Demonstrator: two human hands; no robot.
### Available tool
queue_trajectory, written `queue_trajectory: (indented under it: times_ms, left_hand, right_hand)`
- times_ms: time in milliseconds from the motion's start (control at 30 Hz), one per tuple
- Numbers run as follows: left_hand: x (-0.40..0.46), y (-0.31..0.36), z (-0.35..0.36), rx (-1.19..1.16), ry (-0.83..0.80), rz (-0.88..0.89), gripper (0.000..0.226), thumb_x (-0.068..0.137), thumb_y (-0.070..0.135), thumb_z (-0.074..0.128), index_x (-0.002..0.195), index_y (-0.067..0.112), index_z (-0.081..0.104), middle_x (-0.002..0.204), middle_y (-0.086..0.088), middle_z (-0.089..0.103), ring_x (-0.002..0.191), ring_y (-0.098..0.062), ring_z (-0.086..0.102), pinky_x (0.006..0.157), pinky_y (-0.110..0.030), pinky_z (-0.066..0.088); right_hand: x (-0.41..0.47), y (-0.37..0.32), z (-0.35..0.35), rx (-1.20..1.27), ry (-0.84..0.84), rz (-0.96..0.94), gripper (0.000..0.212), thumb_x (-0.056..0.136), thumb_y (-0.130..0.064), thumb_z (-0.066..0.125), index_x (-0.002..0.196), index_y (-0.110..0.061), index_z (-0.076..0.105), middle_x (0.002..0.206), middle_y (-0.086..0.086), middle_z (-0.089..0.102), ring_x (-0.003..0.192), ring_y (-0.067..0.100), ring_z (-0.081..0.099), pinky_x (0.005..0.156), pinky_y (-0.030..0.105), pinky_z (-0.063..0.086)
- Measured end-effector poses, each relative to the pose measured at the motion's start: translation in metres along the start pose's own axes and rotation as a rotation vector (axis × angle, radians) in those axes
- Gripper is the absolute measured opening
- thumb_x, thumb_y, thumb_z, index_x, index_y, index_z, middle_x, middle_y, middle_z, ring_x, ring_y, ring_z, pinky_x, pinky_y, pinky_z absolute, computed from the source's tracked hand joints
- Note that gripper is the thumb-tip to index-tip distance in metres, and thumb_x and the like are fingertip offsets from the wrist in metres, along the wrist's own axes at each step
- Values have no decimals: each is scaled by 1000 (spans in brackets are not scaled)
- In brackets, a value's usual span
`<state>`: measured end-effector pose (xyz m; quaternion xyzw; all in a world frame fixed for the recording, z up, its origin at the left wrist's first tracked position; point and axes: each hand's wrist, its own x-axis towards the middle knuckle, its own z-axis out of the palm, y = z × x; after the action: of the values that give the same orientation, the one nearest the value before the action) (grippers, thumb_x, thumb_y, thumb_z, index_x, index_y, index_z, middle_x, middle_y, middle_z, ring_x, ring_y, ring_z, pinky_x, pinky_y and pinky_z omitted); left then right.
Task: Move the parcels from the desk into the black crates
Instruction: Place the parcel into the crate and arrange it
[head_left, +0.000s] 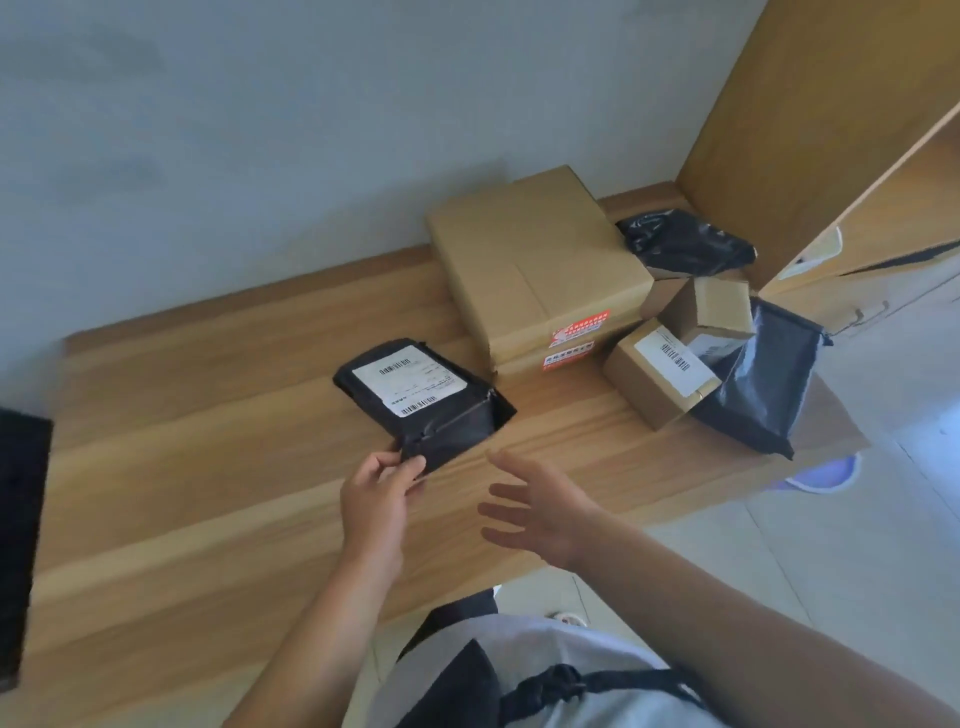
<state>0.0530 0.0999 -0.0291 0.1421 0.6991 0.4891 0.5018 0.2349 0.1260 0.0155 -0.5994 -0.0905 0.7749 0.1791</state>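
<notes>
While your left hand (375, 499) pinches the black mailer (423, 397) by its near corner on the worktop (208, 467), just left of the large carton (530, 260), your right hand (540, 512) hangs open. Risk: thin film slipping from your fingers (410, 470).

left hand (376, 496) pinching black parcel (423, 397), desk (208, 467)

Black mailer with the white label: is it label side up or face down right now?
Label up. The black mailer lies flat on the desk, white label facing the camera, while the left hand pinches its near corner.
</notes>
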Motion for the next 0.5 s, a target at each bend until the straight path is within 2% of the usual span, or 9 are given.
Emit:
queue_trajectory:
  times_ms: [67,133,200,267,333,400,433,500]
  left_hand:
    - [-34,-16,5,13,-19,16,34,89,0,75,63,21,65,82,-3,78,80,-21,73,78,-37,60]
    - [-64,-35,11,45,-44,3,35,88,3,77,61,24,67,84,-4,79,79,-20,75,80,-41,60]
    - [-93,-50,20,70,-59,-22,21,80,10,81,67,18,67,87,-14,78,82,-25,75,81,-41,60]
    - [-115,-65,30,153,-85,-10,15,72,19,83,72,12,69,88,-19,75,86,-28,72,79,-37,57]
    - [-135,-80,36,282,-150,23,12,81,16,83,72,20,76,87,-4,78,91,-21,72,82,-35,54]
    - [-153,-89,36,325,-180,56,18,88,11,79,79,26,80,92,8,80,98,-11,73,86,-28,54]
    - [-161,-90,35,324,-160,73,17,89,12,79,83,28,80,93,13,79,98,-6,73,83,-20,54]
    - [-172,-87,27,331,-104,146,16,90,16,80,90,32,78,94,21,77,91,4,71,73,-8,51]
  right_hand:
    - [5,4,3,9,-14,48,47,82,-42,87,113,-22,57,128,13,59,113,34,65,87,51,59]
    - [8,10,0,3,-8,54,51,80,-41,88,117,-20,60,123,13,65,108,34,68,86,51,59]
    - [9,17,-11,-22,36,25,50,80,-33,87,120,-16,62,110,12,74,97,32,72,71,42,60]
    - [8,23,-28,-70,101,-21,42,79,-21,86,113,-13,65,93,10,76,82,29,73,53,33,58]
    - [6,27,-49,-144,122,-79,36,78,-15,86,108,-12,67,87,9,77,78,27,74,49,32,58]
    - [0,28,-70,-235,115,-163,33,79,-11,85,107,-11,69,88,9,80,77,26,76,56,36,63]
    - [-5,28,-81,-276,99,-219,31,79,-8,84,107,-9,70,85,8,81,72,24,78,56,37,63]
    - [-17,23,-104,-374,49,-336,31,80,-4,83,108,-8,70,79,3,81,67,20,79,51,29,60]
